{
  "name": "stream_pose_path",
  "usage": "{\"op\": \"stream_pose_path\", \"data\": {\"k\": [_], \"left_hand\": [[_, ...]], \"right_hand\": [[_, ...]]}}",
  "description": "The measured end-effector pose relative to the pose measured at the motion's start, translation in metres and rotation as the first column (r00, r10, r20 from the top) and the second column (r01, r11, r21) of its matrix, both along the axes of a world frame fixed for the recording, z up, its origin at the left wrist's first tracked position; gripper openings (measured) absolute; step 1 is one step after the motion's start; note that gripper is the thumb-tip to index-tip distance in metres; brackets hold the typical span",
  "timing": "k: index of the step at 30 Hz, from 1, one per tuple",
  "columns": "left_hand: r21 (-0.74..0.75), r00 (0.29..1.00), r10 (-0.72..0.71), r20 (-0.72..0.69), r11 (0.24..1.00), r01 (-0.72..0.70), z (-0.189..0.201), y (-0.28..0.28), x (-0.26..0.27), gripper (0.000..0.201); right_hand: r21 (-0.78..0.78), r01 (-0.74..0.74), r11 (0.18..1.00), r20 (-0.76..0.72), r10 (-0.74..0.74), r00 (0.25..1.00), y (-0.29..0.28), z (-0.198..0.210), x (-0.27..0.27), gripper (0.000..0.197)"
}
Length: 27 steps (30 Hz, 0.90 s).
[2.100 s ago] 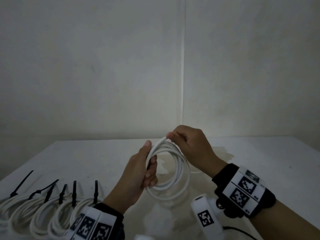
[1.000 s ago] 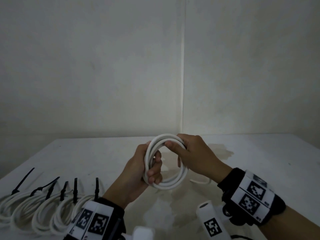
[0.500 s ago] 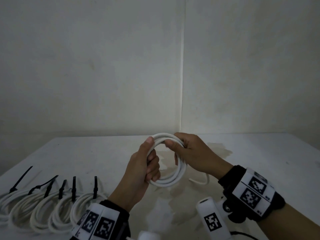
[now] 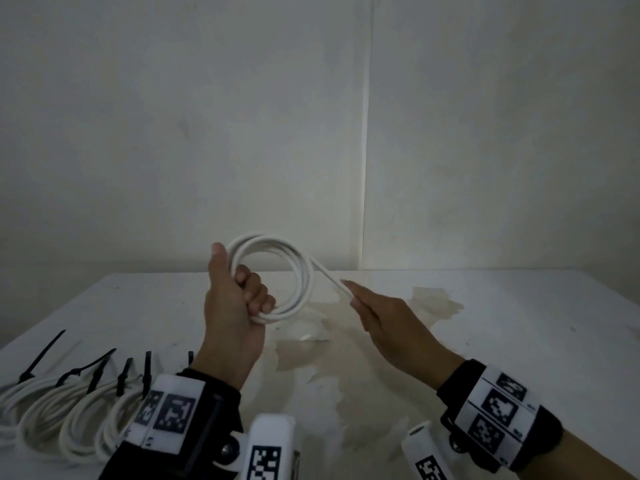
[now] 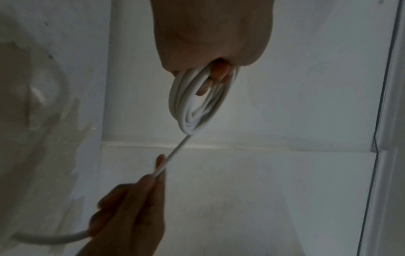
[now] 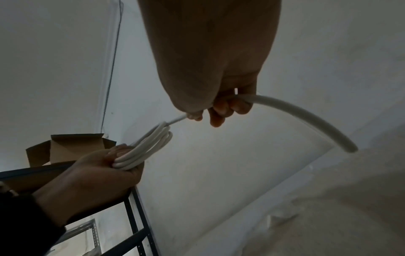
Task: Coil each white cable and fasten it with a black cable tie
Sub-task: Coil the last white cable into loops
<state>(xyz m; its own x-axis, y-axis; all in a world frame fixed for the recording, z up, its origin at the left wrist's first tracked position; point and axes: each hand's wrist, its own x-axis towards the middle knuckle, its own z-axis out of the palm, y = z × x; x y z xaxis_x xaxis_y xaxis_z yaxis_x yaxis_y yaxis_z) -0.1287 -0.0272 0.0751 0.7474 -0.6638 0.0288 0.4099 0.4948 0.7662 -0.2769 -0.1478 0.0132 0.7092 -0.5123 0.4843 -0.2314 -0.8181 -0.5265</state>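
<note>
A white cable coil [image 4: 298, 268] stands upright above the table, and my left hand [image 4: 239, 292] grips its left side with the fingers curled through the loops. The coil [image 5: 197, 110] shows edge-on in the left wrist view and as stacked loops [image 6: 144, 149] in the right wrist view. My right hand [image 4: 374, 306] holds the cable's loose tail [image 4: 329, 277], pulled straight down to the right from the coil. The free end [image 6: 306, 116] curves out past my right fingers. No loose black tie is visible.
Several coiled white cables [image 4: 59, 414] with black ties [image 4: 41, 355] lie in a row at the table's front left. The white table [image 4: 519, 323] has a stained patch in the middle. A cardboard box [image 6: 65, 149] and a dark metal rack [image 6: 136, 207] stand off to the left.
My right hand has left the top of the coil and drawn the tail out down to the right. The left hand has lifted the coil higher and turned it to face me.
</note>
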Motion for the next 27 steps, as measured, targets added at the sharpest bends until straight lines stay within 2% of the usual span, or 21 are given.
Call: {"op": "stream_pose_path", "data": {"k": [5,7,8,10,12,16,19,21,23,25,27], "left_hand": [[-0.027,0.989,0.13,-0.073,0.991,-0.132,0.003,0.003,0.025,0.047],[-0.028,0.988,0.141,-0.061,0.989,-0.143,0.002,0.004,0.029,0.047],[-0.022,0.988,0.15,-0.039,0.988,-0.151,0.001,0.005,0.029,0.047],[-0.006,0.984,0.18,0.012,0.984,-0.18,-0.002,0.004,0.026,0.048],[0.015,0.973,0.222,0.059,0.975,-0.223,-0.004,0.001,0.021,0.048],[0.086,0.943,0.254,0.214,0.957,-0.277,-0.011,-0.006,0.008,0.047],[0.167,0.936,0.167,0.311,0.96,-0.227,-0.016,-0.01,-0.006,0.05],[0.243,0.931,0.061,0.361,0.957,-0.157,-0.021,-0.011,-0.015,0.051],[0.289,0.888,-0.055,0.457,0.953,-0.09,-0.028,-0.011,-0.02,0.051],[0.305,0.828,-0.167,0.535,0.952,-0.005,-0.033,-0.008,-0.023,0.053],[0.346,0.776,-0.258,0.576,0.937,0.055,-0.037,-0.005,-0.024,0.057]], "right_hand": [[-0.124,-0.036,0.992,-0.235,0.006,0.972,0.003,-0.019,-0.004,0.05],[-0.197,0.011,0.98,-0.245,-0.06,0.968,0.0,-0.022,-0.004,0.047],[-0.268,0.035,0.963,-0.197,-0.09,0.976,-0.003,-0.022,-0.004,0.046],[-0.464,0.064,0.883,-0.131,-0.14,0.982,-0.002,-0.021,-0.005,0.046],[-0.63,0.024,0.776,-0.114,-0.123,0.986,0.003,-0.022,-0.003,0.038],[-0.754,-0.108,0.648,-0.13,0.015,0.991,0.025,-0.006,0.006,0.029],[-0.798,-0.144,0.586,-0.109,0.095,0.989,0.032,0.011,0.013,0.026],[-0.796,-0.179,0.578,-0.087,0.183,0.979,0.036,0.022,0.019,0.023],[-0.789,-0.209,0.577,-0.051,0.278,0.959,0.039,0.029,0.023,0.02],[-0.774,-0.201,0.6,0.006,0.324,0.946,0.039,0.033,0.025,0.018],[-0.708,-0.166,0.687,0.088,0.318,0.944,0.035,0.037,0.023,0.013]]}}
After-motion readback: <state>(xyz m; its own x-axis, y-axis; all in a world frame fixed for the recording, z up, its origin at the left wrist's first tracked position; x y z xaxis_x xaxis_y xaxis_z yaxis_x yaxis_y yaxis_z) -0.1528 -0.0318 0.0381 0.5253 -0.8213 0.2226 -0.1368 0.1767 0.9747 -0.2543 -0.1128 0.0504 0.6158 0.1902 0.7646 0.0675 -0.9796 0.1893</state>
